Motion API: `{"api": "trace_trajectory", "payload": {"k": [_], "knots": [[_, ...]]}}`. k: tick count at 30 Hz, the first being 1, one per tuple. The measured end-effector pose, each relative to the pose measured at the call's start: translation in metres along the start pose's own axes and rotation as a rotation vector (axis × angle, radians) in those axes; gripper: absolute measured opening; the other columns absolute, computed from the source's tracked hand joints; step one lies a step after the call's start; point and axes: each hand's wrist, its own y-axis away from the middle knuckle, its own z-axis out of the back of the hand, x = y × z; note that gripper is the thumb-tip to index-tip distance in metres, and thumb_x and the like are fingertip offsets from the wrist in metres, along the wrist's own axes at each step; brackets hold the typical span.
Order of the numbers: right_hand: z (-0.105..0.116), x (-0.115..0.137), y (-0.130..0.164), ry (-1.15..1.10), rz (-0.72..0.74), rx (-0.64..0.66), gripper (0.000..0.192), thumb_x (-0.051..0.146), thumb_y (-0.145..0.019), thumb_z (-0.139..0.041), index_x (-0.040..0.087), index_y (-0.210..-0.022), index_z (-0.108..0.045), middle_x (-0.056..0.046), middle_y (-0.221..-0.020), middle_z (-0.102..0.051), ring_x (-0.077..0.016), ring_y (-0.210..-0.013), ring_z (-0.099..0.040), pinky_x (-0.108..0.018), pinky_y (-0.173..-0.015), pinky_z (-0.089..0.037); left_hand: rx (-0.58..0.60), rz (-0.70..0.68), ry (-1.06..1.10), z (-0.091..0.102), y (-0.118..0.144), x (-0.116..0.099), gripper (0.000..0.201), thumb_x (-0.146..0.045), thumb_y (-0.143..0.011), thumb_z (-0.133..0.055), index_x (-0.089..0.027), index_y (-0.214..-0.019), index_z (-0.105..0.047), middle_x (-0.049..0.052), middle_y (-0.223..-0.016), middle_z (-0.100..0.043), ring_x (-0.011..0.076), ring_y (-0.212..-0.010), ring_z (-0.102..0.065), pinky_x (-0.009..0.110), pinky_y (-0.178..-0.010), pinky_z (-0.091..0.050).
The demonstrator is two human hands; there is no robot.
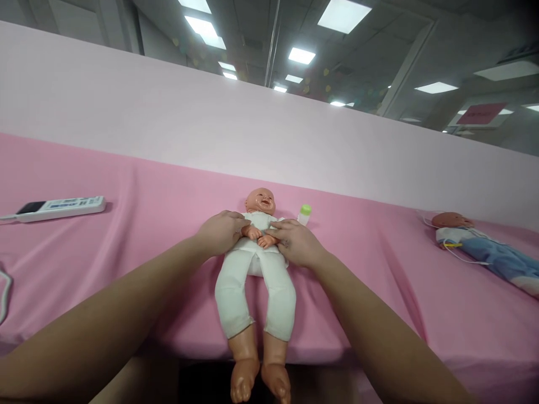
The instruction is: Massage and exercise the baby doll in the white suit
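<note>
A baby doll in a white outfit lies on its back, head away from me, its feet past the near edge of the pink-covered surface. My left hand closes around the doll's arm on the left side, near the wrist. On the other side, my right hand has its fingers around the other arm. The doll's two small hands meet over its belly. My thumbs and fingers partly cover its sleeves. Just beyond my right hand stands a small bottle with a green cap.
A white handheld device with a dark screen and a cable lies to the left. At far right lies a second doll in blue and white, with thin tubing. A pale low wall with glass above it closes off the back.
</note>
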Motion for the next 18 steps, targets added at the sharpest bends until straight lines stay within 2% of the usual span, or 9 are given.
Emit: {"api": "trace_trajectory", "payload": {"k": [3, 6, 8, 10, 12, 13, 15, 18], "knots": [[-0.001, -0.001, 0.0, -0.04, 0.002, -0.05, 0.047, 0.01, -0.08, -0.056, 0.03, -0.121, -0.07, -0.002, -0.128, -0.064, -0.0265, -0.124, -0.052, -0.047, -0.108, -0.038, -0.011, -0.026, -0.062, -0.003, -0.001, 0.001, 0.034, -0.024, -0.085, -0.052, -0.024, -0.113, -0.071, 0.008, -0.119, -0.069, 0.0287, -0.113, -0.061, 0.039, -0.098, -0.044], [-0.003, -0.008, 0.001, -0.287, -0.101, -0.17, 0.04, 0.013, -0.079, -0.06, 0.028, -0.115, -0.07, -0.001, -0.119, -0.069, -0.0233, -0.113, -0.06, -0.042, -0.101, -0.045, -0.108, 0.144, 0.037, -0.005, 0.0, 0.007, 0.036, -0.036, -0.085, -0.056, -0.026, -0.117, -0.068, 0.006, -0.118, -0.07, 0.0277, -0.106, -0.063, 0.036, -0.09, -0.047], [-0.004, -0.022, 0.003, -0.514, -0.269, -0.303, 0.037, 0.021, -0.08, -0.064, 0.026, -0.116, -0.067, -0.002, -0.121, -0.068, -0.0212, -0.106, -0.063, -0.037, -0.092, -0.053, -0.178, 0.294, 0.154, -0.006, 0.001, 0.017, 0.035, -0.039, -0.083, -0.059, -0.026, -0.115, -0.067, 0.004, -0.113, -0.071, 0.0255, -0.1, -0.065, 0.033, -0.085, -0.049], [-0.004, -0.044, 0.007, -0.7, -0.503, -0.49, 0.042, 0.027, -0.077, -0.068, 0.023, -0.118, -0.063, -0.004, -0.122, -0.066, -0.0205, -0.102, -0.065, -0.033, -0.083, -0.057, -0.248, 0.433, 0.295, -0.006, 0.002, 0.031, 0.032, -0.039, -0.082, -0.061, -0.025, -0.109, -0.067, 0.003, -0.106, -0.073, 0.0235, -0.094, -0.067, 0.031, -0.08, -0.05], [-0.004, -0.068, 0.012, -0.848, -0.761, -0.596, 0.044, 0.028, -0.077, -0.069, 0.022, -0.119, -0.059, -0.005, -0.113, -0.068, -0.0188, -0.092, -0.068, -0.029, -0.073, -0.059, -0.306, 0.566, 0.46, -0.006, 0.001, 0.047, 0.028, -0.039, -0.081, -0.063, -0.021, -0.102, -0.067, 0.005, -0.096, -0.073, 0.0228, -0.085, -0.068, 0.031, -0.075, -0.052], [-0.004, -0.079, 0.016, -0.902, -0.883, -0.615, 0.042, 0.028, -0.077, -0.069, 0.022, -0.117, -0.058, -0.005, -0.111, -0.068, -0.0171, -0.087, -0.068, -0.026, -0.068, -0.059, -0.345, 0.654, 0.561, -0.005, 0.0, 0.054, 0.028, -0.04, -0.08, -0.065, -0.019, -0.1, -0.066, 0.007, -0.094, -0.072, 0.0228, -0.082, -0.069, 0.031, -0.072, -0.053], [-0.005, -0.096, 0.023, -0.965, -1.094, -0.541, 0.031, 0.028, -0.079, -0.066, 0.02, -0.108, -0.059, -0.005, -0.097, -0.069, -0.0137, -0.071, -0.067, -0.021, -0.056, -0.057, -0.455, 0.858, 0.795, -0.004, -0.003, 0.067, 0.03, -0.036, -0.08, -0.067, -0.016, -0.101, -0.063, 0.011, -0.095, -0.071, 0.0223, -0.078, -0.07, 0.032, -0.069, -0.055], [-0.007, -0.108, 0.031, -0.957, -1.226, -0.413, 0.018, 0.026, -0.076, -0.067, 0.015, -0.089, -0.061, -0.006, -0.071, -0.065, -0.0121, -0.051, -0.058, -0.019, -0.038, -0.045, -0.557, 1.066, 1.024, -0.003, -0.007, 0.076, 0.031, -0.028, -0.077, -0.071, -0.012, -0.102, -0.06, 0.015, -0.095, -0.07, 0.0223, -0.077, -0.071, 0.032, -0.068, -0.058]]}}
